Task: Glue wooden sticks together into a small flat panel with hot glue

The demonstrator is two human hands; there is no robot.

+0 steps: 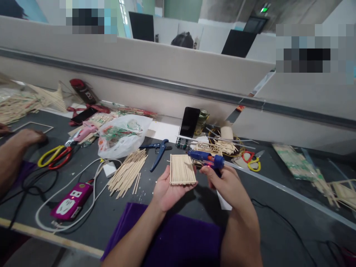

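The left hand (168, 193) holds a wooden-stick panel (182, 171) from below; right of the panel, the right hand (226, 181) grips a hot-glue gun (207, 159). Gluing seems the present step; the next move needs steady aim.

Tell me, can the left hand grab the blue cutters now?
Probably not while the left hand supports the stick panel, though nothing appears to block the way to the blue cutters.
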